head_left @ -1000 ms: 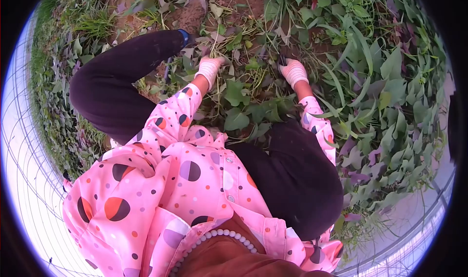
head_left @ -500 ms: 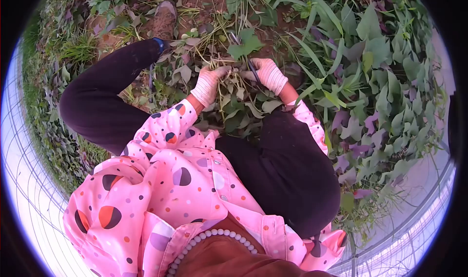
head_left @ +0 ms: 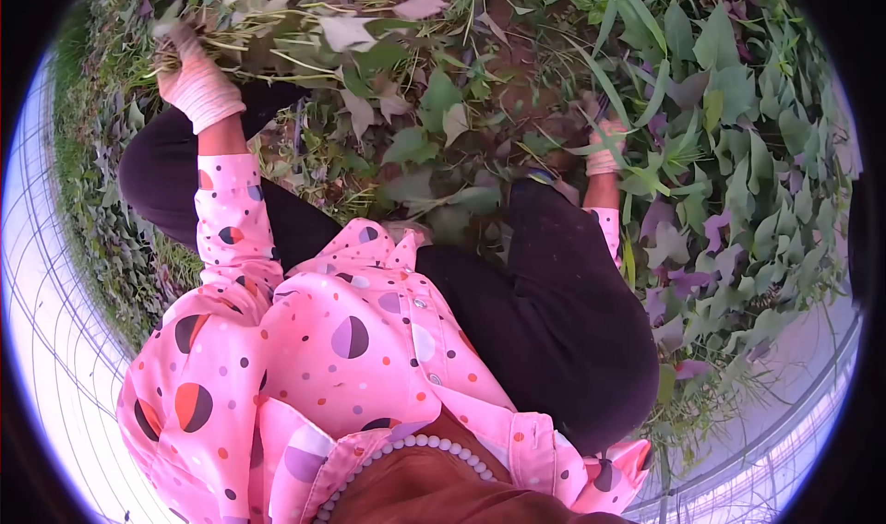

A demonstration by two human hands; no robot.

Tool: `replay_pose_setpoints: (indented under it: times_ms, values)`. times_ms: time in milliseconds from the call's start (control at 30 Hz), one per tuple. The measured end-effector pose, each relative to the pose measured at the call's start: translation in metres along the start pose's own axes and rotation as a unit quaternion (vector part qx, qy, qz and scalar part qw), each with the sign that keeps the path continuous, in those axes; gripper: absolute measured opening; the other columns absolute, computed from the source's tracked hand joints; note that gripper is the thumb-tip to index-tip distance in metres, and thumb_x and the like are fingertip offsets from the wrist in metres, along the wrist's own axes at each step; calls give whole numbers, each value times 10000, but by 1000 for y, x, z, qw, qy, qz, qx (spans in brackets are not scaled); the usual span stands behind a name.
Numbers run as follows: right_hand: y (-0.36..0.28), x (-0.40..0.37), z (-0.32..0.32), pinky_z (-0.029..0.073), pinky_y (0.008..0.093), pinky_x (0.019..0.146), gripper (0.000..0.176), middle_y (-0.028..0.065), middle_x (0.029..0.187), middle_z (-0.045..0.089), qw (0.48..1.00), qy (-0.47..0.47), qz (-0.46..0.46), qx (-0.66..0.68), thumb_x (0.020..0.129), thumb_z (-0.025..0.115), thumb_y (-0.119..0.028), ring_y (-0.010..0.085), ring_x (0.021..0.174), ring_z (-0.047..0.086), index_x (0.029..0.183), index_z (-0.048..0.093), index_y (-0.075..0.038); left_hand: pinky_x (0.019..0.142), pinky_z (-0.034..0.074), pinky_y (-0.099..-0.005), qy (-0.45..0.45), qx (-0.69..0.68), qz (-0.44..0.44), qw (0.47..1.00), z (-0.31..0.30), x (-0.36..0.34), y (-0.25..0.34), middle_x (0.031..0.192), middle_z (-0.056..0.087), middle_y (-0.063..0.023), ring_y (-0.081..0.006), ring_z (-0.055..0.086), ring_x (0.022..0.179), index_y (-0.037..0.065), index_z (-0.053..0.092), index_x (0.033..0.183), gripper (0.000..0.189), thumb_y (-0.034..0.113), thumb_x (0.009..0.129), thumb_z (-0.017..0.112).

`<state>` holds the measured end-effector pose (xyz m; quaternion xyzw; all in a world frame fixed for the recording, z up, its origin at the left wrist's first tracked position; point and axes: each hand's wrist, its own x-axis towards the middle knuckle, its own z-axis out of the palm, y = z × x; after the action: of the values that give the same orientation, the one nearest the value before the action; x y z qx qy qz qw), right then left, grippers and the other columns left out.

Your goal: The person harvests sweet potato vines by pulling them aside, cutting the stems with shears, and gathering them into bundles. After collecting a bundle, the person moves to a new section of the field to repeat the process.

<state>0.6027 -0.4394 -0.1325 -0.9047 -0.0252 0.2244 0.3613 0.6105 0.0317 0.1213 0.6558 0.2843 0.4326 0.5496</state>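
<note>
My left hand, in a pale glove, is raised at the upper left and closed around the cut ends of a bunch of leafy vines. Long pale stems stick out of the fist to the right, with green and purplish lobed leaves hanging from them. On the right, my right hand, also gloved, is low among the leaves and blurred by motion. It is closed on a thin dark tool; grass blades partly cover it, and its exact kind cannot be made out.
Dense lobed-leaf plants cover the right side, with long grass blades near my right hand. Bare brown soil shows in the middle. My bent knees frame the working area, and pale netting curves along the left edge.
My left hand has swung up and far to the left with the bunch of vines. My right hand has moved right, away from it, with the dark tool.
</note>
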Motion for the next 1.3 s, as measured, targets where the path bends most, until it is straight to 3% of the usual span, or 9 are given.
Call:
replay_pose_setpoints:
  times_ms: [33, 167, 333, 500, 667, 867, 1000, 1067, 1300]
  values:
    - [33, -3, -1, 440, 251, 566, 282, 45, 754, 673, 986, -40, -25, -159, 857, 669, -298, 102, 611, 564, 987, 667, -48, 718, 560, -322, -69, -127, 38, 989, -9, 32, 13, 965, 664, -121, -174, 638, 772, -12, 581, 1082, 295, 183, 885, 679]
    - [82, -31, 12, 455, 269, 594, 305, 48, 788, 686, 911, 130, 149, 363, 878, 646, -338, 123, 653, 585, 1026, 678, -74, 713, 538, -293, -273, 292, 156, 903, -20, 28, -8, 938, 698, -119, -172, 671, 788, -13, 582, 1059, 242, 144, 889, 652]
    - [9, -23, 5, 485, 287, 661, 375, 73, 817, 691, 974, -19, 55, 218, 882, 633, -367, 136, 699, 601, 1033, 664, -25, 815, 513, -286, -622, 301, -71, 720, 15, -113, -131, 985, 696, -113, -180, 644, 853, -20, 591, 1150, 370, 48, 799, 685]
    - [-79, 4, 13, 489, 332, 761, 513, 154, 901, 685, 980, -196, -11, -27, 833, 668, -455, 231, 806, 641, 1076, 645, -4, 857, 515, -407, -774, 587, -89, 220, -42, -216, -184, 1070, 667, -154, -327, 638, 1011, 127, 615, 1189, 462, 198, 733, 644]
    - [-129, 27, 35, 486, 404, 880, 538, 210, 1011, 659, 918, -303, -72, -246, 798, 565, -525, 360, 968, 625, 1053, 675, -64, 894, 501, -402, -699, 626, -184, 294, -66, -183, -207, 1136, 646, -167, -318, 620, 1064, 109, 627, 1193, 455, 168, 744, 590]
    - [-147, 45, 64, 509, 400, 866, 471, 175, 1045, 669, 881, -314, -101, -340, 808, 556, -458, 315, 981, 644, 1008, 694, -55, 897, 491, -365, -498, 602, -299, 548, -80, -127, -247, 1098, 652, -213, -327, 631, 1036, -11, 643, 1103, 432, 275, 780, 622]
    - [-152, 63, 78, 517, 416, 854, 391, 163, 1073, 669, 830, -349, -107, -422, 804, 588, -366, 313, 998, 649, 1024, 696, -62, 833, 499, -345, -344, 377, -563, 650, -61, -126, -265, 1074, 668, -165, -282, 647, 914, -11, 585, 1151, 464, 319, 828, 631]
    - [-172, 60, 73, 522, 409, 828, 336, 193, 1026, 665, 857, -323, -101, -387, 781, 578, -279, 341, 953, 651, 950, 699, -15, 788, 505, -332, -213, 265, -667, 663, -65, -128, -274, 1070, 666, -152, -264, 643, 863, -13, 551, 1174, 463, 307, 851, 634]
    - [-184, 87, 102, 519, 420, 847, 455, 156, 1082, 668, 828, -368, -115, -407, 798, 622, -421, 320, 989, 646, 1031, 686, -35, 751, 506, -315, -342, 330, -612, 632, -52, -139, -227, 932, 680, -113, -208, 630, 781, -1, 614, 1075, 454, 313, 765, 724]
